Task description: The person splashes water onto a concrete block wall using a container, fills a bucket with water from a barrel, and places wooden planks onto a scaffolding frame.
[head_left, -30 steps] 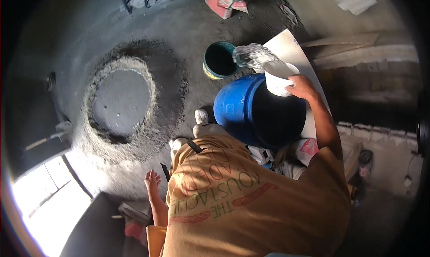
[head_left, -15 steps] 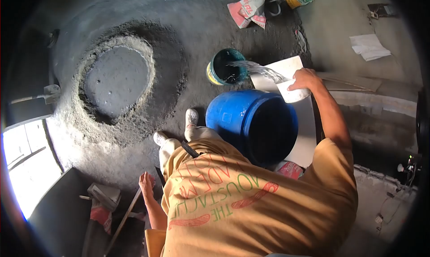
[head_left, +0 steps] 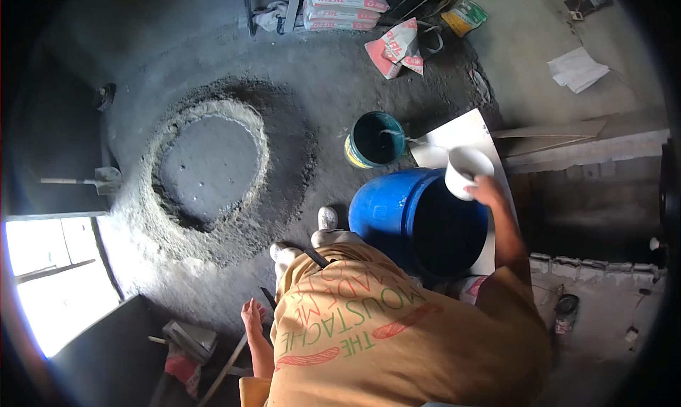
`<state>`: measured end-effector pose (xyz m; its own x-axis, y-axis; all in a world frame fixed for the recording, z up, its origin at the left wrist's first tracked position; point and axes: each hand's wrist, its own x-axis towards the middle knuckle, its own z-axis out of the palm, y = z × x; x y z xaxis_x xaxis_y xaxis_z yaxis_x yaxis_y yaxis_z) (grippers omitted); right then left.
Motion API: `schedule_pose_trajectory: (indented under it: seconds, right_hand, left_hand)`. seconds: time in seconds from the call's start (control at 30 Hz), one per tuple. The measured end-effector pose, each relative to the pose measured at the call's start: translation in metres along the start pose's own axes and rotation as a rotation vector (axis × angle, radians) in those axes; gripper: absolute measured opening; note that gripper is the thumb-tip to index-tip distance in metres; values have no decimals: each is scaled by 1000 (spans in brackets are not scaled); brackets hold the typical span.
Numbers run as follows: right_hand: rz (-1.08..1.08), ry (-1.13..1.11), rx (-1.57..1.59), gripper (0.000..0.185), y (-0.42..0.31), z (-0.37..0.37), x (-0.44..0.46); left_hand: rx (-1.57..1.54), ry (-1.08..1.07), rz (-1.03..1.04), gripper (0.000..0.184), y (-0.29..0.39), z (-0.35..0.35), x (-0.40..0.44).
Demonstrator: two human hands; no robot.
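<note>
Grasping with our right hand (head_left: 485, 191) the white tub (head_left: 461, 170) over the blue drum (head_left: 386, 205), left hand (head_left: 253, 315) loose and seemingly empty, we should tilt steadily so the thin water stream (head_left: 420, 141) lands inside the green bucket (head_left: 355, 152).

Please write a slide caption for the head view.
The right hand holds a white tub, a thin water stream reaching the green bucket.

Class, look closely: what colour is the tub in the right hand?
The tub is white; it shows best in the head view.
</note>
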<state>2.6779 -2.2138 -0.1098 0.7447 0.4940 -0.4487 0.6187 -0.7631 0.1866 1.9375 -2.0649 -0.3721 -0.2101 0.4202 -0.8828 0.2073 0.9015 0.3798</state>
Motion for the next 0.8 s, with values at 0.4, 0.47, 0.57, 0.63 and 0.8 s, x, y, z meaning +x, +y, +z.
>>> schedule_pose_trajectory:
  seconds: [0.4, 0.47, 0.57, 0.63, 0.8]
  right_hand:
    - [27, -354, -114, 39, 19, 131, -49]
    - [-59, -344, -161, 38, 19, 132, -40]
    - [-94, -273, -123, 22, 24, 169, -16]
    - [-69, -242, -79, 18, 15, 173, -12]
    - [27, 19, 116, 18, 7, 230, -6]
  left_hand:
    - [320, -87, 257, 41, 133, 7, 17]
    - [351, -114, 344, 42, 150, 22, 8]
    - [387, -132, 365, 44, 160, 34, 1]
    - [417, -144, 351, 46, 159, 37, -4]
    - [411, -107, 231, 49, 120, 17, -5]
